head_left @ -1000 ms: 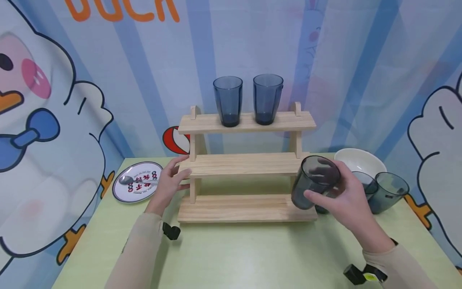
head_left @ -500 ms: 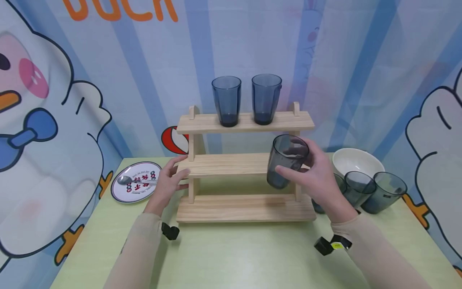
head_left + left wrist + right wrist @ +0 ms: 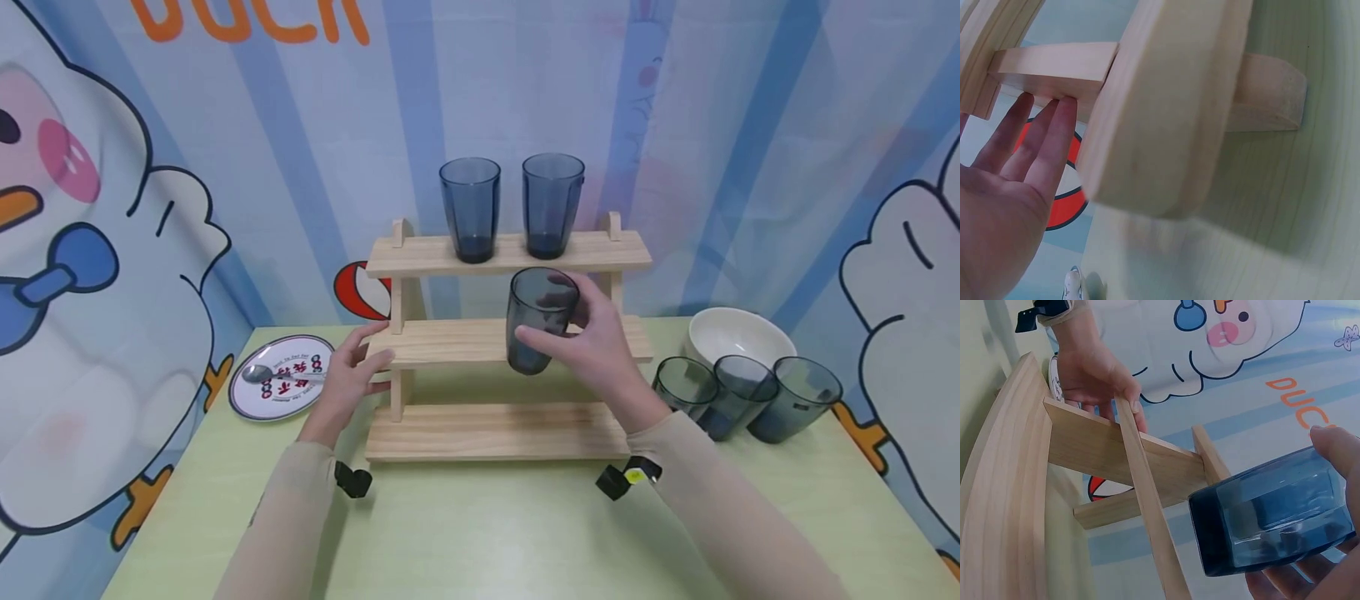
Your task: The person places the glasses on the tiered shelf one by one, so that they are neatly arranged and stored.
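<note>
A three-tier wooden display rack [image 3: 487, 433] stands on the table. My left hand [image 3: 347, 385] holds the left end of its middle shelf, thumb at the front; in the left wrist view straight fingers [image 3: 1050, 147] press the side support [image 3: 1054, 62]. My right hand [image 3: 603, 350] grips a dark tinted drinking glass [image 3: 531, 337] round its side, thumb in front and fingers behind. The glass is nearly upright, its base overlapping the middle shelf's front edge in the head view. Two blue-grey glasses [image 3: 471, 208] stand side by side on the top shelf.
Right of the rack, three more tinted glasses [image 3: 738, 400] sit close together in front of a white bowl [image 3: 738, 329]. An oval plate [image 3: 258, 404] bearing a spoon [image 3: 258, 374] lies to the left. A cartoon-printed curtain [image 3: 300, 167] hangs behind.
My right hand has carried the glass leftward and up from beside the rack to before its middle shelf. The left hand keeps its place on the rack.
</note>
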`<state>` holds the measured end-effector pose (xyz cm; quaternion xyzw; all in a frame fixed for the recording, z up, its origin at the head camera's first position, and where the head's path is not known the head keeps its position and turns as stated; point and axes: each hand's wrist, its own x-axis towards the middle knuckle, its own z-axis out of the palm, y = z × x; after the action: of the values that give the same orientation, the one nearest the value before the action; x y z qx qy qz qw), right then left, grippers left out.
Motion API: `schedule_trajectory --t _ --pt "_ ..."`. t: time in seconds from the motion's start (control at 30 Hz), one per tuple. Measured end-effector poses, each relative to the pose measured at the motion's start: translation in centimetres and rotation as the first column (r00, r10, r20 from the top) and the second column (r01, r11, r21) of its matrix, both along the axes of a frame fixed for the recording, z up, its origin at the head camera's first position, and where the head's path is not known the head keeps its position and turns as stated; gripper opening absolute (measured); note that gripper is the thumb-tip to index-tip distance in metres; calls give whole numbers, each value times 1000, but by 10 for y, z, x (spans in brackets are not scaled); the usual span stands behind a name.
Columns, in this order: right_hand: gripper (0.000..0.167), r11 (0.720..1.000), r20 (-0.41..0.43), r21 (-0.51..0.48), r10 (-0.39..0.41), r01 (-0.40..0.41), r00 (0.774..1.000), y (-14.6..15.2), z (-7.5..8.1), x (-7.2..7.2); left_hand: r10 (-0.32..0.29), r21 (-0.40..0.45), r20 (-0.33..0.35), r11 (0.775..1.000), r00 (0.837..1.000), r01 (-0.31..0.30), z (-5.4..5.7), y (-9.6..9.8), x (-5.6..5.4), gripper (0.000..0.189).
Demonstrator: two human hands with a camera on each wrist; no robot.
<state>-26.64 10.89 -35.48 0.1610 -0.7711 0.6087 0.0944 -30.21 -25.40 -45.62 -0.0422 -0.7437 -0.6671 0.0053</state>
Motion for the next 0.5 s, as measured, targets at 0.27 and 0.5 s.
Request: schedule_trajectory --t 0.27,0.5 --pt "80 1000 -20 31 -1 2 1000 -24 0 -16 7 -4 2 1000 1000 -7 0 -1 0 54" --pt "77 998 -48 61 11 -8 999 -37 -5 -25 0 0 -5 1000 1000 0 0 -1 1 53"
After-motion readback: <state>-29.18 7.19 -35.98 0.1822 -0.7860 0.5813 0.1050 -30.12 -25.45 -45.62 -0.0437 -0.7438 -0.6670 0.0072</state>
